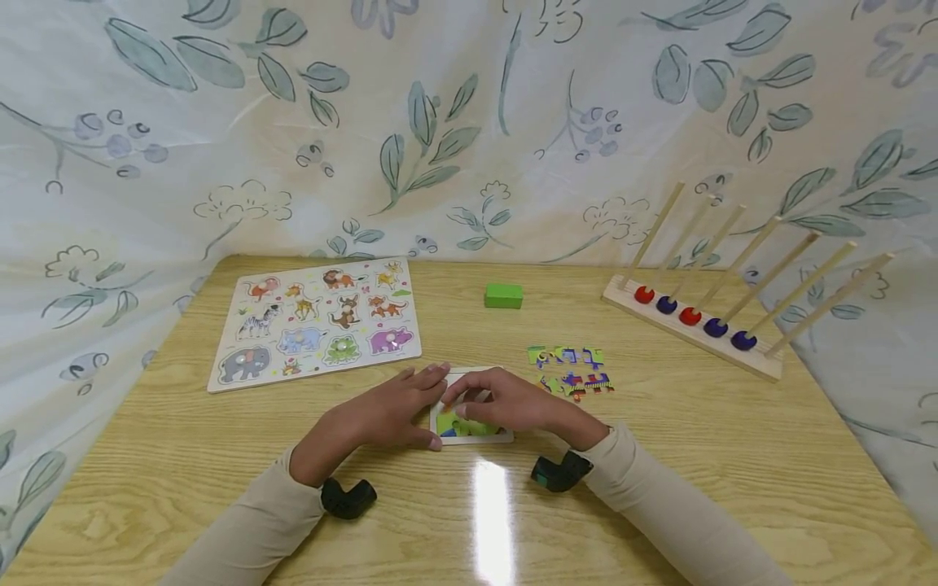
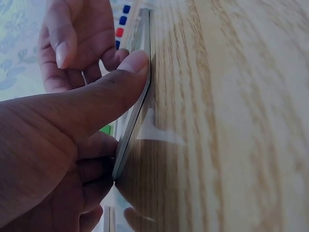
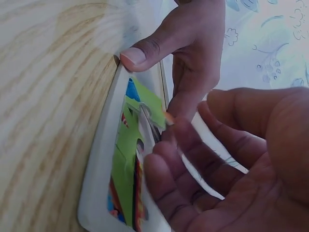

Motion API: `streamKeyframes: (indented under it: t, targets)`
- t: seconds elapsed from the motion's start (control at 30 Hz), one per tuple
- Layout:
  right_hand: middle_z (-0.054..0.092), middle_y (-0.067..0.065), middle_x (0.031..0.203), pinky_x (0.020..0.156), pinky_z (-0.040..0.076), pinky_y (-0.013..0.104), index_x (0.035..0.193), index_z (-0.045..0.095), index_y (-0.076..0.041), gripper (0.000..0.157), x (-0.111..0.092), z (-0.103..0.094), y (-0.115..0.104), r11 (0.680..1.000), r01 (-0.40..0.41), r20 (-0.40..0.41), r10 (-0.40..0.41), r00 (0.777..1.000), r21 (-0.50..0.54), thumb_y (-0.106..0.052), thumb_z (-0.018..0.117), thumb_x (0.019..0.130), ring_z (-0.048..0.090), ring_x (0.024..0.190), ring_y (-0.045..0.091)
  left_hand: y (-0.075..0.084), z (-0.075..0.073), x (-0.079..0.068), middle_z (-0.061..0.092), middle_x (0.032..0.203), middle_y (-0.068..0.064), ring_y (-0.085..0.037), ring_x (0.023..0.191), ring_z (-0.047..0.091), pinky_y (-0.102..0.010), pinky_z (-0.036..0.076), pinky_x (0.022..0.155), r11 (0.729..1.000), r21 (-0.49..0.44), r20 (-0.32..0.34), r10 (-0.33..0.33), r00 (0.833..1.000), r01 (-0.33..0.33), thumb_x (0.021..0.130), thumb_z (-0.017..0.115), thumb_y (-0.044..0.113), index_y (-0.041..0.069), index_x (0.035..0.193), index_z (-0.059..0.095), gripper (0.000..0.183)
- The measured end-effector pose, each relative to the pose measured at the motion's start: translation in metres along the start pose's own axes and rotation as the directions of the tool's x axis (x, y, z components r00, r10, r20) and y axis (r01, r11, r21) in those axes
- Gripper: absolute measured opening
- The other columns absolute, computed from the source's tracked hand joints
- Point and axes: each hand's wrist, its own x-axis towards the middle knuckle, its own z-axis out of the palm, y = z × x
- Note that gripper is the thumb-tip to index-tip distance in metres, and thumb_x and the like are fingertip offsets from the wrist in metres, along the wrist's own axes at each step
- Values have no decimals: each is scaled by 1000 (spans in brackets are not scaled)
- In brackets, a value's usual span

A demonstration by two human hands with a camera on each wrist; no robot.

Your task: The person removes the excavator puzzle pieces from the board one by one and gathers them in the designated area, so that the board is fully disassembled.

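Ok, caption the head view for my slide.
Left hand touching, right hand over, a white-rimmed rectangular puzzle tray on a wood-grain table.

Small rectangular jigsaw tray (image 1: 484, 440) with a white, round-cornered frame, lying face up on the counter (image 1: 425, 521) and partly covered when seen from above. Inside the frame is a bright picture (image 1: 472, 426), mostly lime green, with blue in the near left corner. Up close, in the right wrist view, red, yellow and black patches also show toward the other end. One light green jigsaw piece (image 3: 150, 102), with orange at its tip, sits at the blue-cornered end and appears slightly tilted, its edge raised.
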Motion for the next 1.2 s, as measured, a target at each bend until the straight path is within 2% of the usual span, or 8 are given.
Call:
streamKeyframes:
  t: [0.23,0.4,0.63,0.87,1.2]
  targets:
    - [67,10,114,75,50,25,119,65,1,23,4,6,1,995,30,-64,-24,998,98,-4,56,99,62,95,15,-1,0,0,17,160,-14,-28,146,17,-51,7,116,1000,22,-24,22,999,-22,86,72,44,3,152,30,88]
    - [67,12,110,80,51,26,116,65,4,21,6,9,2,992,55,-70,-47,996,117,2,58,96,63,97,16,-2,1,1,18,159,-14,-28,146,17,-50,3,116,999,24,-31,29,999,-28,86,72,44,4,152,30,88]
    - [68,9,98,75,52,23,109,67,4,17,6,12,1,994,55,-31,-53,998,90,1,62,93,61,84,11,-2,1,0,19,159,-15,-28,145,18,-51,5,116,998,38,-38,48,998,-46,86,72,44,0,151,30,89]
    - [69,10,97,76,52,24,107,68,4,16,7,13,1,994,59,-11,-58,998,92,1,63,93,61,84,11,-1,1,0,19,159,-16,-29,146,17,-52,6,116,998,29,-40,61,997,-60,86,72,43,-2,151,30,89]
    - [70,4,97,74,51,23,106,71,1,15,8,15,1,998,47,-55,-45,997,41,-1,60,95,59,83,8,-2,2,0,17,160,-16,-31,146,16,-51,14,115,999,-17,-27,40,999,-41,87,72,41,-2,150,30,88]
